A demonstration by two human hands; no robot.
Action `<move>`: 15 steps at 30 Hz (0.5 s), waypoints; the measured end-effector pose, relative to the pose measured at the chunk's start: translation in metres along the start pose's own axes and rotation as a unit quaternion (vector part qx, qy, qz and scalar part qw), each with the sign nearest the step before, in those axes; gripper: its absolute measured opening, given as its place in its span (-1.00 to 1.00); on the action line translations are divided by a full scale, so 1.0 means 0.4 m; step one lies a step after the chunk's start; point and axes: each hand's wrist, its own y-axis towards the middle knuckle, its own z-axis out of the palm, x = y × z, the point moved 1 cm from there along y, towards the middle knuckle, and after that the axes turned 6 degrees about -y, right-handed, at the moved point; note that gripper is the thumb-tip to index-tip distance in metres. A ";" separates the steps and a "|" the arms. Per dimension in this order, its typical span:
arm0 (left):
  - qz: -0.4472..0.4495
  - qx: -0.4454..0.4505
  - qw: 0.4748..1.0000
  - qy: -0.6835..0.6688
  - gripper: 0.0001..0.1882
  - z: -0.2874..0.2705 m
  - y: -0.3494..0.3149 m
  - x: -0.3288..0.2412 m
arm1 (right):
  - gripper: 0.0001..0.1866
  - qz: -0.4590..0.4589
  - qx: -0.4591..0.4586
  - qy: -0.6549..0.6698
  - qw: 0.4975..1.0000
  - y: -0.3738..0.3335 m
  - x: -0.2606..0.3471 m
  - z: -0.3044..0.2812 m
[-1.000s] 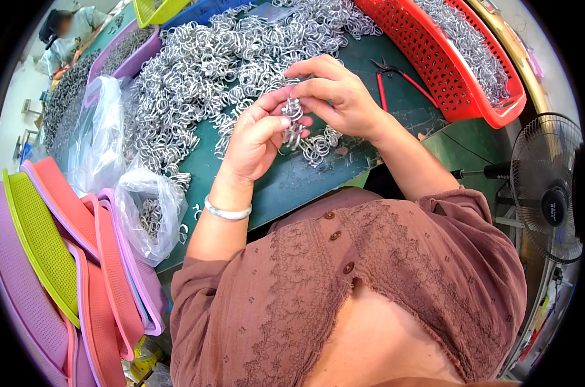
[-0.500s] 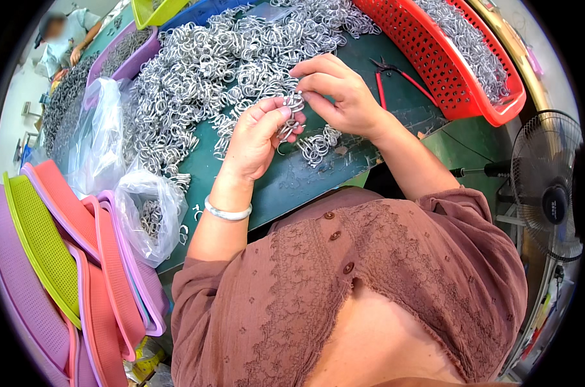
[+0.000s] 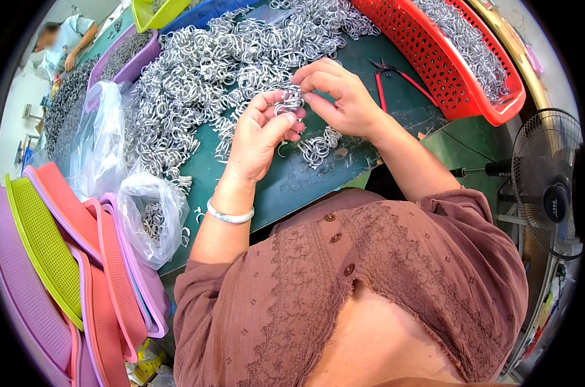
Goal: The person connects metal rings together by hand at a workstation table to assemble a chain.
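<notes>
Several curved silvery metal rings (image 3: 288, 103) sit in my left hand (image 3: 263, 134), whose fingers and thumb are closed round them. Against their right side, my right hand (image 3: 341, 93) pinches at a ring with thumb and forefinger; its fingertips partly hide the piece. Just below the hands, a small cluster of the same rings (image 3: 317, 149) lies on the green tabletop (image 3: 273, 193). A large heap of rings (image 3: 202, 77) spreads beyond my hands to the left and far side.
Red-handled cutters (image 3: 396, 80) lie right of my hands, beside a red basket (image 3: 428, 58) of metal pieces. A plastic bag (image 3: 152, 213) with rings stands left, near stacked colourful baskets (image 3: 44, 251). A fan (image 3: 554, 200) is at right. Another person (image 3: 67, 45) sits far left.
My left fingers have shifted around the rings, which now sit higher and more bunched in the grip. My right hand stays close to them. The far person's head and arm have moved slightly.
</notes>
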 end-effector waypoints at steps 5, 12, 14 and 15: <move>0.016 -0.032 0.998 0.053 -0.83 -0.007 0.004 0.009 | -0.92 0.013 0.004 0.015 1.000 -0.003 -0.003 0.003; 0.015 -0.031 0.999 0.026 -0.84 -0.011 0.003 0.006 | -0.92 0.019 0.019 0.006 1.000 0.001 -0.009 0.003; 0.010 -0.031 0.999 0.017 -0.84 -0.012 0.003 0.005 | -0.92 0.064 0.022 0.002 0.998 -0.004 -0.011 0.004; 0.007 -0.027 1.000 0.012 -0.84 -0.019 0.004 0.006 | -0.92 0.086 0.023 0.000 0.996 -0.006 -0.011 0.004</move>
